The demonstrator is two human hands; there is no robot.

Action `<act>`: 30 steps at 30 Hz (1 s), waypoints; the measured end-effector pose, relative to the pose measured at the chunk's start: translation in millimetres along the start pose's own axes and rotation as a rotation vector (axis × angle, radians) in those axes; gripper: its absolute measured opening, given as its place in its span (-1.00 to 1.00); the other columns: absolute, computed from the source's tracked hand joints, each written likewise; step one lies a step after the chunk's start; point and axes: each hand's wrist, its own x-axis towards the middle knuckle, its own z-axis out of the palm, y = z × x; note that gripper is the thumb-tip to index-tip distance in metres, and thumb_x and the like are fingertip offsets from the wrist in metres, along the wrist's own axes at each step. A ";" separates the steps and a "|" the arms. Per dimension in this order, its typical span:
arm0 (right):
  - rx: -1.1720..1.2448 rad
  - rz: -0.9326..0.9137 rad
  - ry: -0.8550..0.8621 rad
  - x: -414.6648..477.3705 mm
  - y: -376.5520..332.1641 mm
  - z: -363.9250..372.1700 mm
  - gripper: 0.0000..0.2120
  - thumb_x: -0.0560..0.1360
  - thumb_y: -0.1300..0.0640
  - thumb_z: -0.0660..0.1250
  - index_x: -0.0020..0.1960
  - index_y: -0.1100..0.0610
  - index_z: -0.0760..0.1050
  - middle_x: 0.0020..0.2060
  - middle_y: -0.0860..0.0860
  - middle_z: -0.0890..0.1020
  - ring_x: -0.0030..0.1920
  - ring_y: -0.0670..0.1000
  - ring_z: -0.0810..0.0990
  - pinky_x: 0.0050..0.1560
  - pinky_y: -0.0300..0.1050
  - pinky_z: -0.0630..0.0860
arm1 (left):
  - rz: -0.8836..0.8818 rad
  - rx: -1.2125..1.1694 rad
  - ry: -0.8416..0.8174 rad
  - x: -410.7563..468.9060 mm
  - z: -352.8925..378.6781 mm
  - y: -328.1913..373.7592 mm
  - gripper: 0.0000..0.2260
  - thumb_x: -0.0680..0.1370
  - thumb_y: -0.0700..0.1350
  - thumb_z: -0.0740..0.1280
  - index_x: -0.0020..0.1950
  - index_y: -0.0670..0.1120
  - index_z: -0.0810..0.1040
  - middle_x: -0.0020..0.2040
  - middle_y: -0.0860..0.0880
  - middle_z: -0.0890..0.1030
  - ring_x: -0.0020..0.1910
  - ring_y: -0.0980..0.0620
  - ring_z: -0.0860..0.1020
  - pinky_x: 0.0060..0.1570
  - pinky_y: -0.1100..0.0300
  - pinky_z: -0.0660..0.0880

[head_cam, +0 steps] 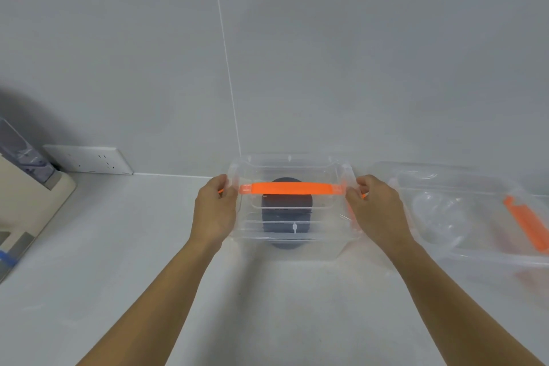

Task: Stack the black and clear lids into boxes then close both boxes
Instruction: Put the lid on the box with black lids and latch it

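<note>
A clear plastic box with a cover and an orange handle stands on the white counter in the middle. A stack of black lids shows through its walls. My left hand grips the box's left end at an orange latch. My right hand grips the right end the same way. A second clear box sits to the right, its cover on and an orange handle on top. Clear lids show faintly inside it.
The counter meets a grey tiled wall right behind the boxes. A white socket plate is on the wall at the left. A beige appliance stands at the far left edge.
</note>
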 end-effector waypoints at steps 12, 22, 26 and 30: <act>-0.108 -0.066 -0.013 -1.1 5.6 9.0 -0.78 0.54 0.15 0.14 -0.22 0.26 0.37 -0.34 0.09 0.44 -0.29 0.12 0.41 -0.25 -0.09 0.27 | 0.013 0.206 -0.025 0.4 2.2 -2.4 -0.82 0.64 -0.04 0.11 0.04 -0.11 0.42 -0.15 -0.01 0.48 -0.27 0.09 0.42 -0.33 0.30 0.35; 0.069 -0.014 0.035 -4.4 16.2 11.6 -0.81 0.48 0.09 0.23 -0.18 0.22 0.46 -0.25 0.12 0.55 -0.18 0.14 0.50 -0.16 0.01 0.43 | -0.027 0.341 -0.011 -0.2 -3.6 -5.9 -0.69 0.58 0.16 0.09 0.04 -0.04 0.45 -0.11 -0.02 0.56 -0.06 -0.13 0.53 0.10 -0.11 0.47; 0.185 0.017 0.000 -2.7 21.9 13.6 -0.72 0.40 -0.12 0.23 -0.17 0.09 0.53 -0.16 0.07 0.56 -0.06 0.09 0.52 -0.06 -0.10 0.41 | -0.123 0.162 -0.049 0.8 -10.4 -3.9 -0.57 0.50 0.27 0.18 0.23 0.05 0.44 0.21 -0.02 0.50 0.12 -0.06 0.49 0.19 -0.11 0.45; 0.219 0.117 -0.071 -5.6 16.9 13.0 -0.44 0.37 -0.25 0.25 0.25 0.06 0.45 0.23 0.08 0.48 0.27 0.08 0.42 0.28 0.00 0.36 | -0.234 0.097 -0.024 6.4 -17.7 -3.7 -0.45 0.50 0.08 0.34 0.43 -0.05 0.25 0.43 -0.09 0.30 0.32 -0.15 0.38 0.21 -0.04 0.38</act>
